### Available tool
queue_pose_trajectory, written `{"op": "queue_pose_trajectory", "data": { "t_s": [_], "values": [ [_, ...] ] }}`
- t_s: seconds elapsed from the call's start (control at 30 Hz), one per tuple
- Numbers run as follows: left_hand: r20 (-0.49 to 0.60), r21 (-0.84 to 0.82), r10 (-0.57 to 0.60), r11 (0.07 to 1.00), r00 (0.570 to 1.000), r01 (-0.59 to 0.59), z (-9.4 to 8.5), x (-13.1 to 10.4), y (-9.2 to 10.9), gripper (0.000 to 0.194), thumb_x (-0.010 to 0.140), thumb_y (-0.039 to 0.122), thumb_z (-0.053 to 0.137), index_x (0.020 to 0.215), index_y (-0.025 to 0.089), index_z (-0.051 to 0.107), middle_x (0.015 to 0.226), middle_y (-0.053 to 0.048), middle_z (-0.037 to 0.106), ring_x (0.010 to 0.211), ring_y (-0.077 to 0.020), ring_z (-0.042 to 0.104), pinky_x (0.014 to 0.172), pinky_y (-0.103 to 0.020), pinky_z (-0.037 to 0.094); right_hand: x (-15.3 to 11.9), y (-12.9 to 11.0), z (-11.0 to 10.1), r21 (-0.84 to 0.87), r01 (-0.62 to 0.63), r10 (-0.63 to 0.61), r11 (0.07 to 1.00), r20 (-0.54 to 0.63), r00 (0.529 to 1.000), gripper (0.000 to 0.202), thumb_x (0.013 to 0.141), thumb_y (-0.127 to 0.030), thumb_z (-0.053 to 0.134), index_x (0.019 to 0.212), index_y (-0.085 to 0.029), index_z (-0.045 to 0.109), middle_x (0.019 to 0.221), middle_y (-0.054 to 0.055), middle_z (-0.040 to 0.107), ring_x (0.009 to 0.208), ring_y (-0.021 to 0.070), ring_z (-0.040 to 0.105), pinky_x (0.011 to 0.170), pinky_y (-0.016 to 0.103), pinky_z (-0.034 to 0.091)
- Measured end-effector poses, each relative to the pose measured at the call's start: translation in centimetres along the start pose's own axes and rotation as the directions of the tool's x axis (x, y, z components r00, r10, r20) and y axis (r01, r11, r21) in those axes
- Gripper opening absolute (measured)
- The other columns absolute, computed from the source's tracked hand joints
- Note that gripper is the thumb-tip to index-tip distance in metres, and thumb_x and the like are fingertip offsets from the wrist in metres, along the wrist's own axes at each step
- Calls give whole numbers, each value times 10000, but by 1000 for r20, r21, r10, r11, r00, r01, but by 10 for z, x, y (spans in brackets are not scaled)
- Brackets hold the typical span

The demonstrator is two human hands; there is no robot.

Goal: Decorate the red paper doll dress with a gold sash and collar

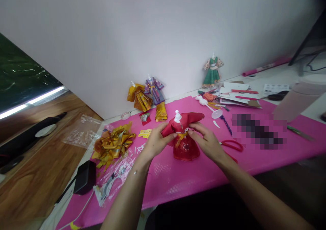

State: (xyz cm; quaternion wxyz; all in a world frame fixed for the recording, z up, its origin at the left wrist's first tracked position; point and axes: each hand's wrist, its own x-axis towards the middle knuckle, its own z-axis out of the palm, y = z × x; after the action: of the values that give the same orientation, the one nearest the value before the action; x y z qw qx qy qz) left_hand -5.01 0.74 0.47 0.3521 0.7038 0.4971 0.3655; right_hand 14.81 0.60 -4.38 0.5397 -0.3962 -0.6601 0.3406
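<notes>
A small red doll dress (186, 151) on a white headless doll form (177, 117) stands upright on the pink mat, its wide red sleeves spread. A golden-yellow sash (181, 139) crosses its waist. My left hand (156, 140) grips the dress at its left side, thumb at the waist and fingers behind the sleeve. On the opposite side, my right hand (206, 141) pinches the waist near the sash end, its fingers behind the other sleeve. Red-handled scissors (232, 146) lie just right of my right hand, blades partly hidden.
Crumpled gold scraps (113, 143) and white clippings (122, 170) lie left, beside a black box (85, 177). Against the wall lean dressed doll forms in gold (139, 97), purple (154, 89) and green (213, 74). A paper stack (238, 94) and a pale bottle (297, 99) stand right.
</notes>
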Motion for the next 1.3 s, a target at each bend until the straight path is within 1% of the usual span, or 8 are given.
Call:
{"op": "queue_pose_trajectory", "data": {
  "t_s": [0.17, 0.33, 0.53, 0.87, 0.97, 1.1, 1.17, 1.3],
  "values": [
    [-13, 6, -1, 1000, 1000, 1, 3, 1, 3, 194, 779, 346, 711, 819, 175, 629, 601, 40, 572, 561, -132, 526, 568, -258, 426, -1, -2, -4, -47, 10, -8, 999, 54, 999, 232, 829, -257, 597, 1050, -203, 646, 1062, 74, 694, 977, 238, 630, 885, 393, 487],
    [-47, -7, -2, 1000, 999, 2, 6, 1, 4, 207, 776, 361, 715, 789, 174, 627, 607, 40, 572, 548, -127, 514, 548, -251, 413, -2, -1, -4, -79, 7, -2, 997, 65, 998, 327, 780, -269, 659, 1098, -202, 626, 1083, 80, 699, 992, 258, 638, 878, 407, 500],
    [-50, -37, -14, 999, 999, 13, 5, -2, 3, 216, 766, 356, 726, 743, 164, 630, 614, 35, 586, 564, -128, 518, 557, -249, 421, 0, 0, -1, -104, 26, -18, 994, 75, 997, 309, 779, -246, 659, 1080, -192, 615, 1052, 80, 694, 956, 250, 637, 850, 384, 498],
    [-20, -87, -7, 996, 1000, 5, 5, -4, 5, 235, 759, 367, 744, 806, 146, 677, 673, 12, 645, 591, -132, 563, 589, -258, 472, -2, 0, 3, -130, 65, -60, 989, 44, 997, 266, 771, -171, 638, 1032, -206, 608, 1000, 63, 685, 901, 230, 626, 807, 363, 491],
    [-10, -85, -4, 996, 1000, 3, -1, -6, 7, 348, 722, 366, 782, 984, 159, 684, 879, -36, 713, 779, -188, 645, 729, -306, 517, -3, 2, 2, -117, 60, -55, 991, 45, 998, 291, 778, -185, 648, 1065, -207, 609, 1046, 75, 687, 940, 237, 631, 840, 380, 495],
    [-105, 8, 84, 996, 991, -84, -10, -6, 23, 568, 686, 380, 815, 1189, 204, 618, 1217, -106, 666, 1132, -266, 602, 990, -401, 451, -4, 3, 2, -109, 50, -46, 993, 39, 998, 311, 787, -210, 648, 1096, -217, 611, 1066, 82, 695, 965, 249, 640, 859, 404, 503],
    [-155, 81, 167, 984, 974, -156, -10, -3, 36, 501, 707, 388, 797, 1145, 207, 635, 1201, -103, 670, 1128, -263, 603, 998, -401, 445, -5, 2, 2, -115, 47, -44, 992, 31, 999, 314, 788, -214, 646, 1100, -223, 612, 1061, 81, 696, 959, 250, 644, 862, 412, 507],
    [-193, 259, 282, 938, 940, -229, -1, 7, 55, 318, 745, 341, 767, 1016, 207, 667, 1005, -58, 705, 955, -218, 641, 866, -344, 486, -7, 0, 2, -123, 48, -46, 991, 23, 999, 322, 788, -203, 648, 1108, -222, 612, 1073, 79, 694, 956, 245, 652, 862, 408, 518]
  ]
}}
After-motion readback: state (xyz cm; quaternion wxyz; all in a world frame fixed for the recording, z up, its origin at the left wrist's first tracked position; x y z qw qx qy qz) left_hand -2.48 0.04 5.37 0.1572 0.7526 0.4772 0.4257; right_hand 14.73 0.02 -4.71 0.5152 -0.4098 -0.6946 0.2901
